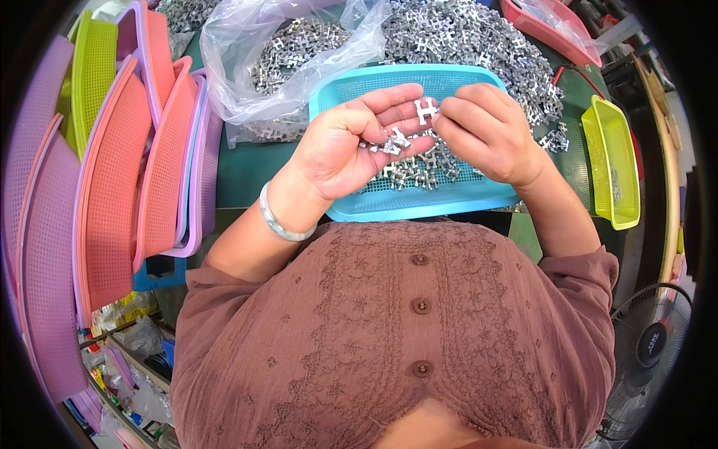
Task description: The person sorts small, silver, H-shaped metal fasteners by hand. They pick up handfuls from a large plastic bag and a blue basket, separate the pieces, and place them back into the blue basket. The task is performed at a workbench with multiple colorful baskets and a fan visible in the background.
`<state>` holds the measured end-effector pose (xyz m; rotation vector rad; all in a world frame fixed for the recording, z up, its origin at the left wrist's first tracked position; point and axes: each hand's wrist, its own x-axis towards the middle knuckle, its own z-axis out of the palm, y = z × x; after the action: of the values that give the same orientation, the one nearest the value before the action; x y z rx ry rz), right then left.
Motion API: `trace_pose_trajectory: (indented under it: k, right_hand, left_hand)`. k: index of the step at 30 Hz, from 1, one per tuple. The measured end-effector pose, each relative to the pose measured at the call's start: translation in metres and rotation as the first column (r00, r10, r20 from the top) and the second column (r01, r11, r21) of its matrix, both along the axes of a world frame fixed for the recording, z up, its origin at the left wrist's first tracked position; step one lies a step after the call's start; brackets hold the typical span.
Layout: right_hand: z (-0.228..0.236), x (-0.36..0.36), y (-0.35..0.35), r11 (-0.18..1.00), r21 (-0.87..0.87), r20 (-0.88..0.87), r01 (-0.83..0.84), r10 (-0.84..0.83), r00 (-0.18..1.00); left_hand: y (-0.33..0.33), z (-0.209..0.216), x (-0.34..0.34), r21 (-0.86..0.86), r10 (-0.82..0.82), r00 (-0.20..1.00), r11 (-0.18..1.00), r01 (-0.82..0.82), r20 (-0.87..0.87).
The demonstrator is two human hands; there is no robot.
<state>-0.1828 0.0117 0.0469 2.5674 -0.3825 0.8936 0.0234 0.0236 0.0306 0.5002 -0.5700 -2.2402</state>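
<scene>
The green table (254, 177) spreads beneath and around the blue basket (419, 212). Left of that basket stand nested stacks of coloured baskets (112, 202). Behind it rises a heap of silvery metal pieces (467, 37); a see-through plastic bag (232, 75) bunches at its rear left, and a yellow-green basket (612, 138) sits well to its right.

The left hand (338, 150) is palm up over the blue basket's left half, fingers spread, cradling a small cluster of pieces (392, 144). The right hand (486, 131), over its right half, narrows to a pinch at an H-shaped piece (425, 111), which rests against the left fingers above the basket's middle.

A tipped palm could spill the cluster, and gaps between the spread fingers could let one slip through; a loose pinch could drop the H-shaped piece. Most falls would likely land inside the rim.

The blue basket's near rim lies close to the shirt (419, 337), limiting backward movement. The bag and heap crowd its rear; its right side seems roomier.
</scene>
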Motion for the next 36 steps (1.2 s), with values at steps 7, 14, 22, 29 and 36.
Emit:
trace_pose_trajectory:
  k: [7, 14, 22, 29, 36]
  right_hand:
    - [-0.001, 0.001, -0.002, 0.930, 0.365, 0.129, 0.050, -0.104, 0.986]
    - [-0.007, 0.019, 0.008, 0.754, 0.654, 0.171, -0.062, -0.068, 0.983]
    - [-0.011, 0.016, 0.004, 0.764, 0.645, 0.211, -0.018, -0.156, 0.965]
    - [-0.002, 0.005, -0.002, 0.812, 0.576, 0.163, 0.094, -0.227, 0.960]
    - [-0.002, 0.030, 0.007, 0.809, 0.582, 0.165, -0.079, -0.023, 0.986]
  left_hand:
    - [-0.003, -0.005, 0.001, -0.013, 0.072, 0.997, 0.997, -0.072, -0.012]
    - [-0.004, -0.014, 0.001, -0.054, 0.010, 0.984, 0.998, -0.020, -0.176]
    - [-0.001, -0.012, 0.005, -0.083, 0.041, 0.995, 0.995, -0.049, -0.093]
    - [-0.003, -0.010, 0.004, -0.058, 0.092, 0.991, 0.994, -0.097, -0.093]
    - [-0.005, -0.013, 0.003, -0.060, 0.054, 0.990, 0.996, -0.063, -0.131]
